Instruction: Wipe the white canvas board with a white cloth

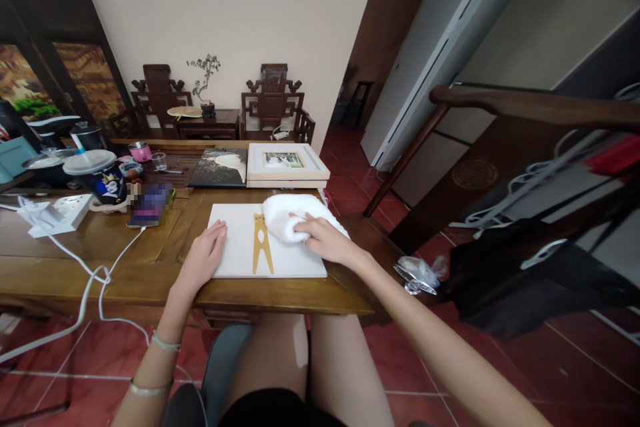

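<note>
Left hand (204, 252) is laid flat, open, on a white canvas panel (240, 260); a white cloth (290, 215) is gripped under the right hand (325, 239), just right of a gold motif (261, 243).

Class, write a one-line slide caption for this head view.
Right hand presses a white cloth on a white frame back; left hand rests flat on it.

both arms are bare, with no sleeves. two thin pale bracelets (159, 363) circle the left forearm. dark shorts (270, 410) cover the lap.
</note>
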The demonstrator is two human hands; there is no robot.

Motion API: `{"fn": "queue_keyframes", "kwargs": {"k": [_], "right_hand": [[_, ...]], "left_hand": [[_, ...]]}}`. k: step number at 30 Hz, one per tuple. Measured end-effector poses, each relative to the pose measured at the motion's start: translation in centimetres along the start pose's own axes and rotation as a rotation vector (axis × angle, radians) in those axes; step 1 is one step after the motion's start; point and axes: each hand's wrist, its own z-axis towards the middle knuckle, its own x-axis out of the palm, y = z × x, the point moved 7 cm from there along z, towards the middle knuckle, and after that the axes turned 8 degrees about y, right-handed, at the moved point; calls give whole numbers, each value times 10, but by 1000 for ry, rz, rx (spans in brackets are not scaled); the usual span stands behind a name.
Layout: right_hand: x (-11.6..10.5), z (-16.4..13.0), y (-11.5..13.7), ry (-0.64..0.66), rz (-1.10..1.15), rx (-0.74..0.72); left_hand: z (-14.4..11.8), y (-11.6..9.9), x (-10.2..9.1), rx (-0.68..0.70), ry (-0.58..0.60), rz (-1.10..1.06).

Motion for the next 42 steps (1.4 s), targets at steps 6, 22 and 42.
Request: {"fn": "queue_keyframes", "kwargs": {"k": [6, 22, 42], "right_hand": [[1, 32, -19, -79, -57, 45], [7, -74, 64, 136, 20, -1], [10, 23, -13, -78, -128, 84]], "left_hand": [[-1, 1, 0, -13, 9, 0], [0, 0, 1, -12, 10, 7], [1, 2, 1, 0, -2, -1]]}}
